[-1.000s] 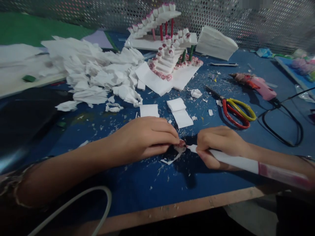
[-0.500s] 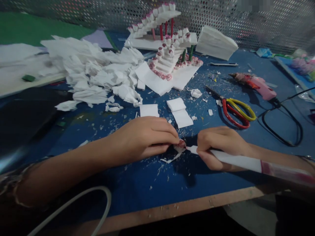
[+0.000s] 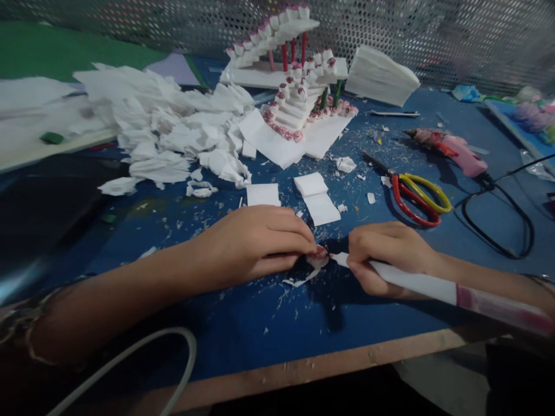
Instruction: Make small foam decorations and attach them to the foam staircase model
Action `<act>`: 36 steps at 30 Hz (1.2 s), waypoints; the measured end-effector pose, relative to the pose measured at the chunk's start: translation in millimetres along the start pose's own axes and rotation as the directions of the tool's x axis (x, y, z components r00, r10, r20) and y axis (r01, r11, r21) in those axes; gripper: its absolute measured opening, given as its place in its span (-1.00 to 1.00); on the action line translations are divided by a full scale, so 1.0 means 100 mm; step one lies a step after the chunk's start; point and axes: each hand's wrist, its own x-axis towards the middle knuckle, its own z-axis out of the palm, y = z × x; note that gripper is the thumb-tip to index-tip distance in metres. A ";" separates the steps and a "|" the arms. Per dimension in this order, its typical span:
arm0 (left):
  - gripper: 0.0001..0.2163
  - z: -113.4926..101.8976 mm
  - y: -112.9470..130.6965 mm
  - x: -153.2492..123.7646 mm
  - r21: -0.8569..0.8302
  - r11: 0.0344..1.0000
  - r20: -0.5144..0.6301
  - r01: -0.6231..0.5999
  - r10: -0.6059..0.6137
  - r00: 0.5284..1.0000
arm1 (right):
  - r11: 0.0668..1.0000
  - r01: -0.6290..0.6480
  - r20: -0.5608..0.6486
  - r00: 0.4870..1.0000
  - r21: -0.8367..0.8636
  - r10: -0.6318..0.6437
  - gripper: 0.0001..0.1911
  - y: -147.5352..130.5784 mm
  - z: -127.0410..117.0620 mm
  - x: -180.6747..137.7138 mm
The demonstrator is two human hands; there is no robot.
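My left hand (image 3: pixel 255 242) rests on the blue table (image 3: pixel 260 323), its fingers pinched on a small white and pink rolled paper piece (image 3: pixel 318 257). My right hand (image 3: pixel 388 251) is closed round a long white paper strip (image 3: pixel 416 283) with a pink end, and the strip's tip meets the small roll. White scraps (image 3: pixel 299 282) lie under the two hands. Just beyond them sit two cut white paper rectangles (image 3: pixel 316 199).
Red and yellow scissors (image 3: pixel 414 193) lie right of centre, with a pink glue gun (image 3: pixel 451 150) and its black cord (image 3: pixel 498 225) behind. A white tiered paper model (image 3: pixel 295 86) stands at the back. A heap of crumpled white paper (image 3: pixel 165 127) fills the left.
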 end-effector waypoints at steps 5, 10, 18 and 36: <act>-0.82 0.00 0.00 0.01 0.006 1.000 -0.009 -0.004 0.004 1.000 | 1.000 0.004 0.030 1.000 0.009 -0.004 -0.84 -0.01 0.00 0.01; -0.82 0.00 -0.01 0.01 -0.005 1.000 -0.019 -0.022 0.021 1.000 | 1.000 -0.010 0.007 1.000 0.012 0.009 -0.85 -0.01 0.00 0.01; -0.81 0.00 0.01 0.00 0.003 1.000 -0.014 -0.013 0.013 1.000 | 1.000 -0.008 -0.002 1.000 0.005 0.008 -0.85 0.00 0.03 -0.01; -0.83 0.01 -0.01 0.01 -0.022 1.000 -0.018 -0.010 0.009 1.000 | 0.999 -0.022 0.032 0.999 0.040 0.020 -0.89 -0.02 0.04 0.01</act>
